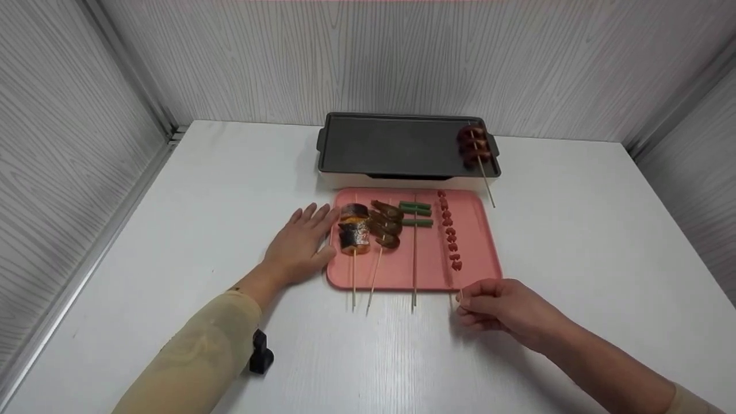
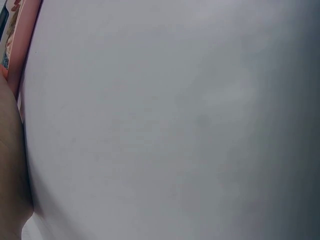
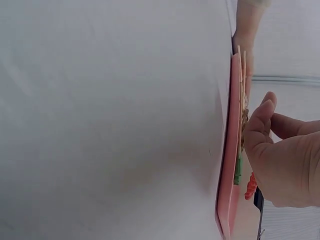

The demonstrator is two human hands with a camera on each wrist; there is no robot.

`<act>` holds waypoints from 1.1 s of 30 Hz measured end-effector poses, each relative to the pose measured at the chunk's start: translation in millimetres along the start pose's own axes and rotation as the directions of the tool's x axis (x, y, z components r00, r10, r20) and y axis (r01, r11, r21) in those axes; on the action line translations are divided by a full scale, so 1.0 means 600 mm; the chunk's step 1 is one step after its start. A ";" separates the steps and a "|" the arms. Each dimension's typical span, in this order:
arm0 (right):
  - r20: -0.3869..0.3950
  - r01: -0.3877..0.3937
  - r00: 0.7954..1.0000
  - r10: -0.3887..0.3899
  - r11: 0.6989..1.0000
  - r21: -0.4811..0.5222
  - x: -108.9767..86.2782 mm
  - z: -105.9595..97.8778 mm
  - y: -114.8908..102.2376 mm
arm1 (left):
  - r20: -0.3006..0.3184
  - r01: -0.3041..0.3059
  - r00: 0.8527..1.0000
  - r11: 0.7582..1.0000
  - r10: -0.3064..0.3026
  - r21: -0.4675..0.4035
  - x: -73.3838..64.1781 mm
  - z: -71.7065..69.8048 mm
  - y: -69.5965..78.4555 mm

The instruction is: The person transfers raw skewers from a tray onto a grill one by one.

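Your right hand pinches the stick end of a skewer of small red pieces between thumb and fingers, its loaded length above the right side of a pink tray and apparently raised off it. Your left hand lies flat, fingers straight and spread, gripping nothing, at the tray's left rim. Held only at its tail, the long skewer could twist or dip in your fingers; a sideways swing might knock the skewer of green sticks next to it. Left of that lie skewers of brown pieces and dark-skinned chunks; a shove from your left hand could slide the tray and jostle all three. Beyond, a dark red skewer rests on the black griddle, its stick overhanging the front edge, where a low pass could snag it.
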State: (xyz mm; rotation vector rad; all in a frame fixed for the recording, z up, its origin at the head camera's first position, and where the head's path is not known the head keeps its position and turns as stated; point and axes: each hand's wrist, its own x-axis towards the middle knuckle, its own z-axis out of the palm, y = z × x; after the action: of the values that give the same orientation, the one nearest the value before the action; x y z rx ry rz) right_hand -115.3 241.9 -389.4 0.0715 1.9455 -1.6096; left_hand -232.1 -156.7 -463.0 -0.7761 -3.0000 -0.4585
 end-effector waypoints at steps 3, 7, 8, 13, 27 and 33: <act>-0.001 0.016 1.000 -0.016 1.000 -0.007 -0.004 -0.001 -0.001 | 0.001 0.000 1.000 1.000 0.000 0.001 0.000 0.000 0.001; -0.001 0.049 0.999 -0.049 0.999 -0.018 -0.008 -0.003 -0.005 | 0.003 0.016 1.000 1.000 -0.016 0.004 0.000 -0.001 0.002; 0.000 0.057 0.998 -0.057 0.998 -0.021 -0.009 -0.004 -0.007 | 0.004 0.020 1.000 1.000 -0.020 0.004 0.000 0.000 0.003; -0.001 0.086 0.996 -0.086 0.996 -0.017 -0.013 -0.008 -0.016 | 0.002 0.026 1.000 1.000 -0.026 0.010 0.000 0.001 0.003; -0.067 0.135 0.988 -0.140 0.988 -0.073 -0.002 -0.021 -0.060 | 0.004 0.013 1.000 1.000 -0.013 0.018 0.002 0.001 0.002; -0.096 0.153 0.982 -0.163 0.983 -0.100 0.013 -0.024 -0.083 | -0.001 0.008 1.000 1.000 -0.008 0.015 0.002 0.003 0.000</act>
State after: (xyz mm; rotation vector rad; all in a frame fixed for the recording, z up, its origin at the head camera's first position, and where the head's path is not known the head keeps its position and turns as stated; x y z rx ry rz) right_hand -148.1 239.3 -348.4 -0.0382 2.1504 -1.6428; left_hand -232.9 -155.5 -464.8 -0.7628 -3.0038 -0.4364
